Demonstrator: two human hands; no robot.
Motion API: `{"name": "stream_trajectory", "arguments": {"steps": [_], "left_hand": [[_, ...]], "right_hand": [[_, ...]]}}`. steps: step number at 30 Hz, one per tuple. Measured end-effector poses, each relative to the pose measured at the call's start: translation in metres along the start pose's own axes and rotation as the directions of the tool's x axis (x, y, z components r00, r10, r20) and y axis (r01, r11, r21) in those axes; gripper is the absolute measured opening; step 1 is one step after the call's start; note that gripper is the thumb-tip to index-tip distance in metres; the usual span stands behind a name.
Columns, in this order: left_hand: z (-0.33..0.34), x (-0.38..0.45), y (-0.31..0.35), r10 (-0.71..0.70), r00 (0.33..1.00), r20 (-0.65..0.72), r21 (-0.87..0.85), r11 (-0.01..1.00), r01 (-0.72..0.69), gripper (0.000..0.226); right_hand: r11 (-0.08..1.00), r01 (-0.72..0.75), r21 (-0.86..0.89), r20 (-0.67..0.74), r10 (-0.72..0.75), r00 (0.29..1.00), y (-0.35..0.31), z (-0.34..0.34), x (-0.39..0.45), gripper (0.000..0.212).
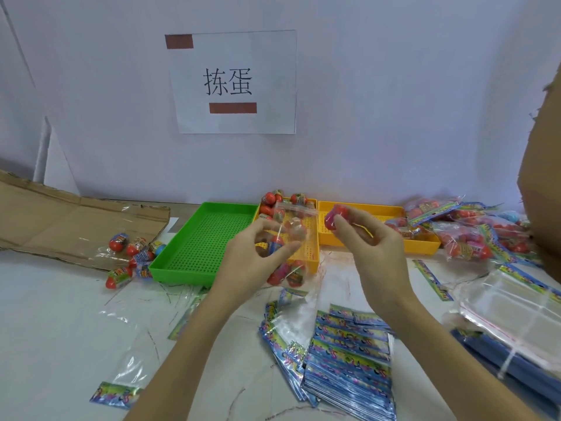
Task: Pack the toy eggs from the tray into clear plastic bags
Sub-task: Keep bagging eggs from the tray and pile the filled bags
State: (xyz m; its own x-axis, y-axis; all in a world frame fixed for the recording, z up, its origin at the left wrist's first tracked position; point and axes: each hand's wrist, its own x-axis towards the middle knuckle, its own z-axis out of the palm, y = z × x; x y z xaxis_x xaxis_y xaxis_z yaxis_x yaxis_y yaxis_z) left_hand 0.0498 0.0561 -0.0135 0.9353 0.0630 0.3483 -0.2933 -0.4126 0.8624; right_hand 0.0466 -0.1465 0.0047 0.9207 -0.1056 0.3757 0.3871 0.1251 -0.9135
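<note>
My left hand point(258, 253) grips a clear plastic bag point(290, 238) upright above the middle yellow tray point(309, 256); several toy eggs sit at the bag's bottom. My right hand point(367, 241) pinches a pink-red toy egg point(334, 218) just right of the bag's open mouth. More red toy eggs point(273, 200) lie at the far end of that yellow tray.
A green tray point(197, 238) stands left of the yellow one, another yellow tray point(379, 226) to its right. Loose eggs point(130, 253) lie by cardboard at left. Filled bags point(467, 229) pile up at right. Printed header cards point(349, 360) and clear bags point(510, 311) lie near me.
</note>
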Motion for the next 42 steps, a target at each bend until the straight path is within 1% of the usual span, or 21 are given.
{"name": "stream_trajectory", "arguments": {"steps": [4, 7, 9, 11, 14, 17, 19, 21, 22, 23, 25, 26, 28, 31, 32, 34, 36, 37, 38, 40, 42], "left_hand": [[0.005, -0.006, 0.007, 0.157, 0.985, 0.065, 0.042, 0.986, -0.16, 0.034], [0.007, -0.009, 0.008, 0.239, 0.968, 0.077, 0.068, 0.967, -0.245, 0.035], [0.008, -0.009, 0.008, 0.265, 0.962, 0.066, 0.076, 0.96, -0.27, 0.036], [0.009, -0.008, 0.008, 0.289, 0.956, 0.042, 0.072, 0.954, -0.292, 0.037], [0.008, -0.008, 0.008, 0.339, 0.94, 0.026, 0.101, 0.935, -0.34, 0.039], [0.006, -0.009, 0.006, 0.399, 0.915, 0.064, 0.173, 0.898, -0.404, 0.041], [0.006, -0.009, 0.006, 0.421, 0.904, 0.072, 0.204, 0.881, -0.427, 0.041], [0.007, -0.009, 0.006, 0.438, 0.897, 0.065, 0.207, 0.873, -0.441, 0.04], [0.008, -0.009, 0.006, 0.437, 0.897, 0.061, 0.198, 0.876, -0.44, 0.04], [0.008, -0.009, 0.005, 0.432, 0.9, 0.055, 0.183, 0.882, -0.434, 0.038], [0.008, -0.008, 0.004, 0.413, 0.91, 0.036, 0.153, 0.897, -0.414, 0.033], [0.008, -0.007, 0.004, 0.401, 0.916, 0.023, 0.141, 0.906, -0.4, 0.031], [0.008, -0.006, 0.003, 0.371, 0.929, 0.006, 0.121, 0.922, -0.369, 0.03], [0.008, -0.006, 0.002, 0.327, 0.944, 0.031, 0.107, 0.938, -0.329, 0.031], [0.009, -0.006, 0.002, 0.31, 0.949, 0.052, 0.105, 0.944, -0.314, 0.033], [0.009, -0.006, 0.002, 0.288, 0.952, 0.099, 0.108, 0.948, -0.298, 0.043], [0.009, -0.007, 0.003, 0.278, 0.951, 0.136, 0.089, 0.953, -0.291, 0.051], [0.009, -0.007, 0.004, 0.278, 0.949, 0.147, 0.08, 0.953, -0.292, 0.053], [0.009, -0.007, 0.005, 0.285, 0.946, 0.152, 0.078, 0.951, -0.299, 0.053], [0.01, -0.007, 0.006, 0.302, 0.94, 0.159, 0.073, 0.946, -0.316, 0.05], [0.011, -0.007, 0.005, 0.31, 0.934, 0.176, 0.041, 0.946, -0.321, 0.045]], "right_hand": [[0.971, 0.214, -0.105, 0.07, -0.207, 0.976, -0.016, -0.002, -0.006, 0.025], [0.916, 0.339, -0.215, 0.146, -0.313, 0.939, -0.016, 0.0, -0.009, 0.03], [0.817, 0.449, -0.361, 0.215, -0.396, 0.893, -0.015, 0.0, -0.009, 0.031], [0.683, 0.551, -0.479, 0.291, -0.469, 0.834, -0.014, -0.001, -0.01, 0.031], [0.53, 0.629, -0.568, 0.355, -0.533, 0.768, -0.013, -0.003, -0.009, 0.03], [0.459, 0.659, -0.596, 0.398, -0.544, 0.738, -0.013, -0.005, -0.007, 0.03], [0.502, 0.65, -0.57, 0.381, -0.539, 0.751, -0.013, -0.005, -0.007, 0.03], [0.617, 0.6, -0.51, 0.334, -0.5, 0.799, -0.012, -0.004, -0.009, 0.03], [0.64, 0.588, -0.494, 0.331, -0.487, 0.808, -0.011, -0.003, -0.009, 0.03], [0.622, 0.595, -0.509, 0.343, -0.488, 0.803, -0.01, -0.003, -0.01, 0.029], [0.519, 0.622, -0.586, 0.385, -0.497, 0.778, -0.009, -0.005, -0.009, 0.028], [0.492, 0.614, -0.617, 0.388, -0.489, 0.781, -0.009, -0.006, -0.007, 0.027], [0.492, 0.587, -0.643, 0.374, -0.467, 0.801, -0.009, -0.009, -0.004, 0.027], [0.471, 0.587, -0.658, 0.357, -0.491, 0.795, -0.009, -0.013, -0.002, 0.025], [0.489, 0.581, -0.651, 0.325, -0.512, 0.795, -0.01, -0.014, -0.002, 0.025], [0.623, 0.528, -0.577, 0.195, -0.523, 0.83, -0.011, -0.013, -0.001, 0.026], [0.795, 0.459, -0.395, 0.057, -0.478, 0.877, -0.015, -0.01, -0.004, 0.026], [0.848, 0.438, -0.299, 0.019, -0.454, 0.891, -0.017, -0.007, -0.006, 0.026], [0.875, 0.431, -0.22, 0.006, -0.441, 0.898, -0.019, -0.005, -0.008, 0.026], [0.887, 0.444, -0.129, 0.044, -0.442, 0.896, -0.019, -0.001, -0.011, 0.025], [0.868, 0.474, -0.147, 0.114, -0.462, 0.88, -0.018, 0.002, -0.012, 0.026]]}}
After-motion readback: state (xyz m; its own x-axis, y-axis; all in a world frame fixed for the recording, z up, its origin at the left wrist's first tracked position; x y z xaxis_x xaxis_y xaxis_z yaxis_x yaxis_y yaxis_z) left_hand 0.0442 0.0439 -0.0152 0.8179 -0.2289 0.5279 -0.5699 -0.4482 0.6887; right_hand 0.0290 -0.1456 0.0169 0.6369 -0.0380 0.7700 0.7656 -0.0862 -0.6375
